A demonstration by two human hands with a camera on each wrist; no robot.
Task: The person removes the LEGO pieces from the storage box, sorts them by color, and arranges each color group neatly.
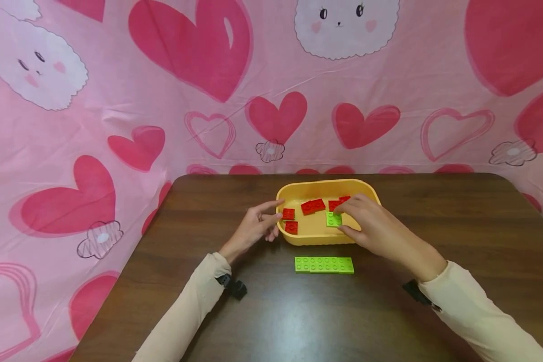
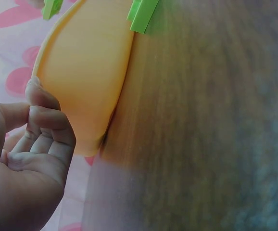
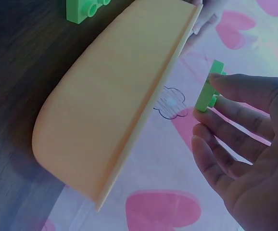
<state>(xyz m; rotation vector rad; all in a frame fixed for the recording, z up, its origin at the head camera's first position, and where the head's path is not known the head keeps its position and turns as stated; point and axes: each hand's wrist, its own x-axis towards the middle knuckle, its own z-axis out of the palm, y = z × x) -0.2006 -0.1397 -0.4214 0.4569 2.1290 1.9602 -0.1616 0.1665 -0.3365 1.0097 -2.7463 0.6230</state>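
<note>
My right hand is over the right part of a yellow plastic tray and pinches a small lime-green toy brick between thumb and fingertips. The right wrist view has this brick above the tray's rim. My left hand holds the tray's left end, thumb and index finger at the rim and the other fingers curled outside it. Red bricks lie in the tray: one brick and another brick at the left, a longer brick in the middle, more partly behind my right hand.
In front of the tray, a row of lime-green bricks lies lengthwise on the dark wooden table. A pink cloth with hearts hangs behind the table and along its left side.
</note>
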